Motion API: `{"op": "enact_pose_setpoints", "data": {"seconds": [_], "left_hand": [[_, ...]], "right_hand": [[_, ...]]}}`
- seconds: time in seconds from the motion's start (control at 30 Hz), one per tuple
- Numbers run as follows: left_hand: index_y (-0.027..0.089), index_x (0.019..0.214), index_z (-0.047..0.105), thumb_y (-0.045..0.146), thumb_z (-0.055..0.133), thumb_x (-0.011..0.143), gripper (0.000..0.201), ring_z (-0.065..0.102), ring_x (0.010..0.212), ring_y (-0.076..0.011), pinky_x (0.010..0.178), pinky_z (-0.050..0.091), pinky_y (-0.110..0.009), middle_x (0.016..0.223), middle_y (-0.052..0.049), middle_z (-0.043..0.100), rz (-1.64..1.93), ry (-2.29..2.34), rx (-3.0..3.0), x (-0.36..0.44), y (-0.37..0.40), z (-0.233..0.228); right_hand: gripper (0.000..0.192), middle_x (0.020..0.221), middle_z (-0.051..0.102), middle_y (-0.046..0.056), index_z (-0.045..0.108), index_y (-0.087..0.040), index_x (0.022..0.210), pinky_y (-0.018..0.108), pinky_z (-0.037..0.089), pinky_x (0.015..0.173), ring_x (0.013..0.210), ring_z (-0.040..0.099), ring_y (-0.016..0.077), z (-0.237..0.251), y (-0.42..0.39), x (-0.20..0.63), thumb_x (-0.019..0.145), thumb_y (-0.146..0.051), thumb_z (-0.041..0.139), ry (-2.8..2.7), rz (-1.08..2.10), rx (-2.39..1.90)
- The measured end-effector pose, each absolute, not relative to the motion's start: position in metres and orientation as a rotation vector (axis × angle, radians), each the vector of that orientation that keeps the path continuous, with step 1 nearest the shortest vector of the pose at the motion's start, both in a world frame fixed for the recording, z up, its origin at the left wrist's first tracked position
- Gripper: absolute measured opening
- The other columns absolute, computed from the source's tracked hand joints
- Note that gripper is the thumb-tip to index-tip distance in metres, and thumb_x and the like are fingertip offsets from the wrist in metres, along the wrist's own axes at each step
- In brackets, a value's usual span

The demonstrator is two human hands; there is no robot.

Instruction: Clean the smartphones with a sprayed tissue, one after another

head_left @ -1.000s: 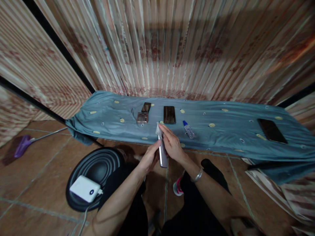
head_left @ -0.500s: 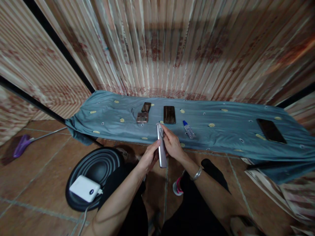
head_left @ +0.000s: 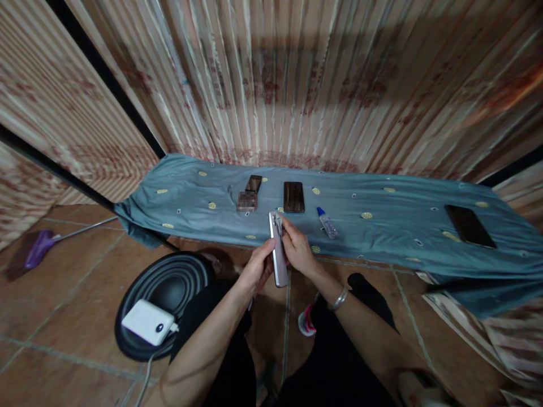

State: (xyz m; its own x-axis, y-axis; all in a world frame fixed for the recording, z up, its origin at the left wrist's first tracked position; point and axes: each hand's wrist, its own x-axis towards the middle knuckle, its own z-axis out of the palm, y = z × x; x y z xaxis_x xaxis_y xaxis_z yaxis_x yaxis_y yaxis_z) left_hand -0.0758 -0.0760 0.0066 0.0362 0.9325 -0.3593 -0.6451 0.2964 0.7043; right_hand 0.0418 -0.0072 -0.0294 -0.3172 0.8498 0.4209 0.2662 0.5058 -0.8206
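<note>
Above tiled floor, fingers (head_left: 275,244) of both hands pinch phone (head_left: 279,257).

Dim warm indoor light, broad shadow band across the curtain (head_left: 297,73), blurred fisheye-bent edges.

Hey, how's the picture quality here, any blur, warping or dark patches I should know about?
Head view: strong wide-angle bending, so the curtain folds fan outward and the blue cloth curves. Edges smear, worst at the right and bottom corners. Lighting is dim and warm, with a broad shadow band across the curtain. One small patch on the cloth is pixelated. Both hands and the phone they hold are fairly sharp.
</note>
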Motion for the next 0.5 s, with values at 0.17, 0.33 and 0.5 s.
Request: {"op": "enact_pose_setpoints", "data": {"seconds": [0.17, 0.33, 0.5], "left_hand": [[0.014, 0.083, 0.072, 0.048, 0.089, 0.056, 0.046, 0.067, 0.069, -0.0169, 0.069, 0.052, -0.027, 0.068, -0.001, 0.071, 1.303, 0.906, 0.400, -0.076, -0.073, 0.005], [0.015, 0.086, 0.072, 0.044, 0.088, 0.058, 0.044, 0.070, 0.095, -0.0243, 0.085, 0.054, -0.031, 0.082, -0.004, 0.076, 1.353, 0.888, 0.387, -0.079, -0.069, 0.005], [0.014, 0.086, 0.073, 0.039, 0.084, 0.066, 0.034, 0.070, 0.105, -0.0264, 0.094, 0.053, -0.035, 0.085, -0.007, 0.077, 1.365, 0.882, 0.359, -0.081, -0.067, 0.007]], "right_hand": [[0.059, 0.151, 0.051, 0.004, 0.049, -0.023, 0.147, 0.043, 0.033, 0.122, 0.142, 0.045, 0.0188, -0.035, -0.009, 0.040, 0.090, -0.011, 0.038, -1.881, 0.771, -0.895], [0.055, 0.150, 0.052, 0.007, 0.049, -0.021, 0.147, 0.045, 0.035, 0.122, 0.141, 0.046, 0.0204, -0.034, -0.015, 0.040, 0.093, -0.013, 0.037, -1.938, 0.722, -0.849], [0.057, 0.151, 0.051, 0.004, 0.045, -0.024, 0.149, 0.045, 0.035, 0.122, 0.142, 0.045, 0.0196, -0.029, -0.020, 0.041, 0.095, -0.013, 0.036, -1.973, 0.675, -0.831]]}}
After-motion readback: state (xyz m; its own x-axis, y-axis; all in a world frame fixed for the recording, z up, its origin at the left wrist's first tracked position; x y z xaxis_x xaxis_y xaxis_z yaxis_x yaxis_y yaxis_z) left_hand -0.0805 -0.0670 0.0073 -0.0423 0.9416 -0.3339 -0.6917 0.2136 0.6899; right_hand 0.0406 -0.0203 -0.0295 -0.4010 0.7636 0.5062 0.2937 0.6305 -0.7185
